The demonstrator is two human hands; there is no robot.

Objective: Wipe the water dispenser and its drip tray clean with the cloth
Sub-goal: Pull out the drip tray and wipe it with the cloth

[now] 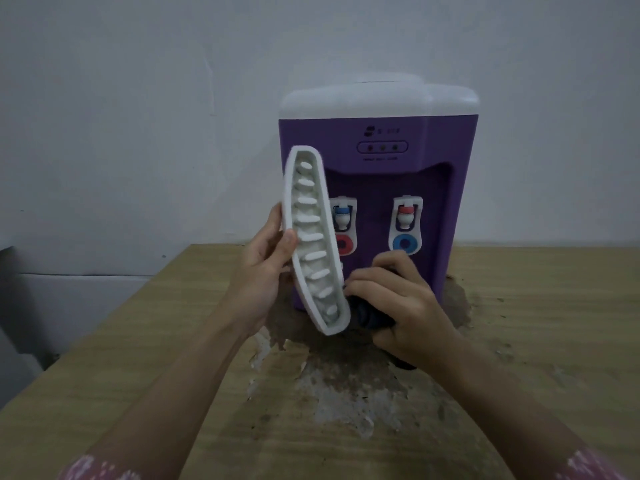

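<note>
A purple water dispenser [388,188] with a white top stands on a wooden table [554,341], against the wall. It has two white taps on its front. My left hand [263,271] grips the white slotted drip tray [313,244], lifted off the dispenser and held almost upright in front of its left side. My right hand [401,303] grips a dark cloth [372,315] bunched against the tray's lower end. Most of the cloth is hidden under my fingers.
The tabletop's veneer is peeled and stained in a patch [346,393] in front of and around the dispenser. A pale wall [138,116] rises behind the table. The table's left edge [104,317] runs diagonally, with the floor below it.
</note>
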